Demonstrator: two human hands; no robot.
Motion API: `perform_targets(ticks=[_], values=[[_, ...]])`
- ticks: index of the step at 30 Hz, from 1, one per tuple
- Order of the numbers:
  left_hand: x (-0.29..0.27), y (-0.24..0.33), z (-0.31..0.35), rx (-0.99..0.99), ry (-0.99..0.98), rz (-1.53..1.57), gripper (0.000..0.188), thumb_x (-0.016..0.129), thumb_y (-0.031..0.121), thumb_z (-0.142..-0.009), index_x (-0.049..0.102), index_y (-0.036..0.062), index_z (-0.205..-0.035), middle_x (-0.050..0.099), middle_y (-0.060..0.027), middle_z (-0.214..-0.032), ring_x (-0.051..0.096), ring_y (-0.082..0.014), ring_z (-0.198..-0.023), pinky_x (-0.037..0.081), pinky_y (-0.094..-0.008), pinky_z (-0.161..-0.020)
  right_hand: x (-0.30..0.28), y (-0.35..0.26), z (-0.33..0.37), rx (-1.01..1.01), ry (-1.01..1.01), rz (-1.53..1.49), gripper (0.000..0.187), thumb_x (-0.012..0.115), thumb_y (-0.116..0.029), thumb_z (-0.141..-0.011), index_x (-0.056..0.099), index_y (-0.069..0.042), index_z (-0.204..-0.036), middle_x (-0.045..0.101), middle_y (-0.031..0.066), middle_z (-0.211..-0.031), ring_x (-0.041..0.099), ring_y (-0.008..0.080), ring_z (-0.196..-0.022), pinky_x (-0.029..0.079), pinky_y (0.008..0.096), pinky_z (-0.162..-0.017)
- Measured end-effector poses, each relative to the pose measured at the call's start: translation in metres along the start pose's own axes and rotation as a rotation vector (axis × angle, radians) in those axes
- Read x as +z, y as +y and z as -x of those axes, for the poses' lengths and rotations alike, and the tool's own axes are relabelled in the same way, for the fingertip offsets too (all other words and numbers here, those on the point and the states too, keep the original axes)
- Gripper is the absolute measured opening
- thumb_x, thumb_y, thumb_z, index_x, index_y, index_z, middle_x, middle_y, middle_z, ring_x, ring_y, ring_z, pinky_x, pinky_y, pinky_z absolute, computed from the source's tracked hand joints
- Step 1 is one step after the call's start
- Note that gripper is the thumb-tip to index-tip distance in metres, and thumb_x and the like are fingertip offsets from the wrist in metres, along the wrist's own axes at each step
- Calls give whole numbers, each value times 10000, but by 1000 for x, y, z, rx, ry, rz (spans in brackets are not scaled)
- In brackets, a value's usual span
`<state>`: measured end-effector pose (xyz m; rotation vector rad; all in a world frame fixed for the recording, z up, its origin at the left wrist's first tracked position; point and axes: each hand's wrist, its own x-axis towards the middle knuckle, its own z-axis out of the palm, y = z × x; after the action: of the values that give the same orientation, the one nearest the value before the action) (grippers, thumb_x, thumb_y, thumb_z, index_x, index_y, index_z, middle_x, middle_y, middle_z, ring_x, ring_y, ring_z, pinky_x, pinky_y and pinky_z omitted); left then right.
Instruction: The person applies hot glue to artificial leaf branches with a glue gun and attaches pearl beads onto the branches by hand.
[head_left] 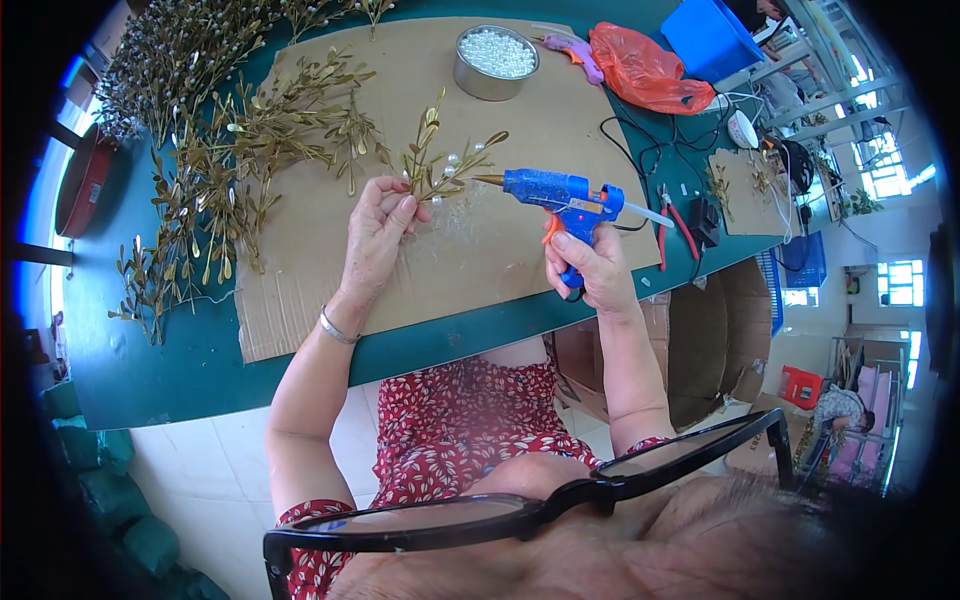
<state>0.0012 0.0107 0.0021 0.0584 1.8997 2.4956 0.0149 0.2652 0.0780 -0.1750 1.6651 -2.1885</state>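
Note:
Between the fingertips of my left hand (380,225) is a gold artificial leaf sprig (425,160) with several white pearl beads on it. My right hand (598,268) is wrapped round the grip of a blue hot glue gun (560,190), with a finger at its orange trigger. The brass nozzle points left, close beside the beads of the sprig; I cannot tell whether it touches. A white glue stick (648,214) sticks out of the gun's back end. Under both hands lies a flat cardboard sheet (330,315) marked with glue strands.
A round tin of white pearl beads (487,85) stands at the back. Many gold sprigs (215,190) lie to the left. On the right are red-handled pliers (680,230), black cables, a red plastic bag (640,70) and a blue bin (712,40). An open cardboard box (715,330) stands below the table edge.

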Motion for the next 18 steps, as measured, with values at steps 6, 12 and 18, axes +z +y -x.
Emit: perform_targets(ticks=[6,12,18], values=[[-1,1,-1,31,17,-21,170,514,121,-951,465,38,-1090,611,-24,-813,457,-44,-703,376,-182,-649,-5,-5,8,-60,18,293,305,632,-200,-870,523,-12,-1085,532,20,-777,478,67,-511,370,207,-448],[0,0,-1,43,12,-10,177,520,102,-947,459,24,-1094,610,-29,-826,490,-48,-734,387,-188,-664,-3,-17,10,-310,123,625,364,641,-153,-856,510,-21,-1169,556,32,-880,545,123,-774,461,264,-702],[-7,-5,-1,53,38,145,192,513,105,-949,451,40,-1119,592,-52,-858,481,-76,-738,390,-195,-690,-30,-16,-3,-545,269,944,411,708,-174,-825,534,9,-1149,597,60,-948,559,141,-826,456,279,-767]])
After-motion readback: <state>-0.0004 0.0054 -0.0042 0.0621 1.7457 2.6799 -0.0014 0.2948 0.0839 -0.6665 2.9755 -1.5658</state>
